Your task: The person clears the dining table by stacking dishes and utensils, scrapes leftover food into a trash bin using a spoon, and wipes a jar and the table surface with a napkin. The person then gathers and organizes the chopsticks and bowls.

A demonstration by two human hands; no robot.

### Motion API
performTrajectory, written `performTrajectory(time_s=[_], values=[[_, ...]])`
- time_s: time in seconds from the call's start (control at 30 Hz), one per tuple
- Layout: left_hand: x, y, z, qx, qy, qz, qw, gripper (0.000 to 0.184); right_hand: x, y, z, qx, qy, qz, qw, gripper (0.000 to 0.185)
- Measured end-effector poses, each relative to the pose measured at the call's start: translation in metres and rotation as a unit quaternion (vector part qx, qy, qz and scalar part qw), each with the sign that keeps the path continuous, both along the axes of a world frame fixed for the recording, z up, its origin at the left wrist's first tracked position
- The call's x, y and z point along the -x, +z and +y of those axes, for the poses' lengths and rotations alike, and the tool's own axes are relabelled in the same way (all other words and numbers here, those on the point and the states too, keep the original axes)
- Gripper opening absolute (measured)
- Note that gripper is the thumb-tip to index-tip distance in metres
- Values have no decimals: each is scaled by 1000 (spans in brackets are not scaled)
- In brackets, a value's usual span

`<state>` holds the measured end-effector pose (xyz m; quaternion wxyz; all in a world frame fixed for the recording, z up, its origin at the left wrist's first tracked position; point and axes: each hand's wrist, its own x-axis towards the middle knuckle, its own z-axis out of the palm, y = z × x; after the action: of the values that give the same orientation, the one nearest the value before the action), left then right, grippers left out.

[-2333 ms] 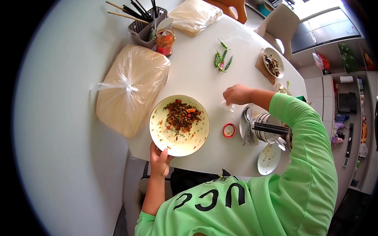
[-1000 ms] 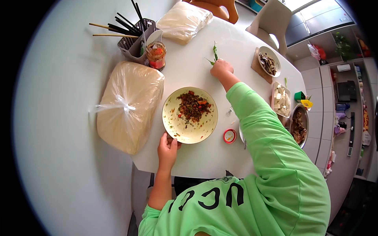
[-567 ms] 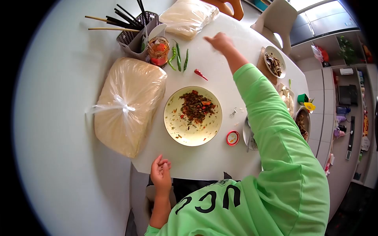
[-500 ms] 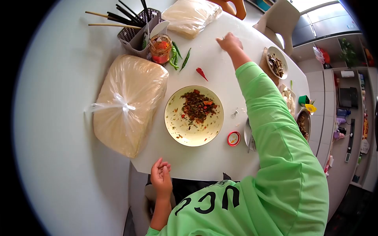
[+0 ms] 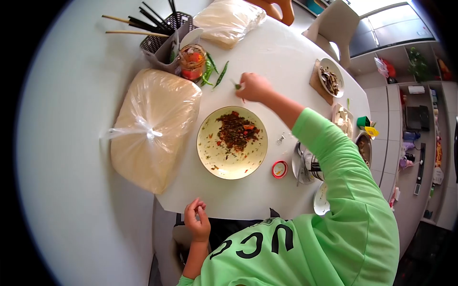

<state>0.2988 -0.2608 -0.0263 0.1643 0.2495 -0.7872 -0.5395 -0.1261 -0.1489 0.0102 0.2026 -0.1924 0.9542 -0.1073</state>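
My right hand [image 5: 254, 87] is over the table just beyond the cream bowl [image 5: 208, 161], its fingers pinched. A small, blurred green piece [image 5: 237, 86] with a pale bit shows at the fingertips; its kind is unclear. A sliver of the red chili [image 5: 243, 100] peeks out below the fingers, the rest hidden by the hand. Chopped dark-and-red chili mix [image 5: 237, 133] lies in the bowl. My left hand [image 5: 196, 220] hovers by the near table edge, fingers loosely curled in, with nothing visible in them. Several green chilies [image 5: 221, 74] lie beside a glass jar [image 5: 192, 63].
A tied plastic bag [image 5: 157, 128] fills the left side, and another bag [image 5: 229, 21] lies at the back. A chopstick basket [image 5: 164, 50] stands behind the jar. On the right are a red-rimmed lid [image 5: 279, 169], a plate of dark food [image 5: 331, 78] and a white dish [image 5: 322, 200].
My right hand has come back from the far side of the table to above the red chili, now with a green piece at its fingertips. My left hand stays nearly still.
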Motion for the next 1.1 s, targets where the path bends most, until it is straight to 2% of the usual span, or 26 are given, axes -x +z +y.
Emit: performTrajectory(time_s=[0.13, 0.2, 0.33, 0.4, 0.47, 0.53, 0.6, 0.67, 0.73, 0.83, 0.97, 1.07, 1.1], values=[[5, -11, 1, 45, -27, 21, 998, 24, 3, -31, -18, 4, -4, 70, 997, 40], [5, -17, 2, 72, -41, 32, 996, 24, 22, -27, -25, 94, -33, 3, 995, 38], [8, -23, 2, 127, -45, 56, 989, 25, 27, 32, -28, 208, -110, -111, 966, 41], [10, -26, 8, 147, -33, 69, 986, 26, 67, 9, -11, 277, -161, -88, 943, 40], [11, -32, 13, 157, -23, 76, 984, 26, 100, 1, 15, 264, -208, -85, 938, 30], [10, -38, 16, 202, -24, 81, 976, 27, 141, -31, 49, 288, -145, 12, 946, 28], [10, -44, 17, 238, -31, 81, 967, 27, 154, -31, 65, 227, -115, 169, 952, 23], [10, -46, 16, 268, -45, 79, 959, 27, 173, -35, 77, 206, -10, 312, 927, 19], [11, -47, 16, 299, -54, 74, 950, 27, 182, -32, 76, 178, 42, 346, 920, 19], [19, -42, 18, 348, -62, 67, 933, 26, 191, -27, 72, -30, 108, 320, 941, 20], [21, -41, 20, 387, -59, 42, 919, 23, 192, -52, 81, 29, 40, 302, 952, 22], [23, -43, 20, 380, -56, 55, 922, 23, 167, -55, 96, 103, 70, 205, 971, 21], [22, -44, 20, 371, -57, 49, 926, 22, 154, -58, 106, 165, 129, 157, 965, 20]])
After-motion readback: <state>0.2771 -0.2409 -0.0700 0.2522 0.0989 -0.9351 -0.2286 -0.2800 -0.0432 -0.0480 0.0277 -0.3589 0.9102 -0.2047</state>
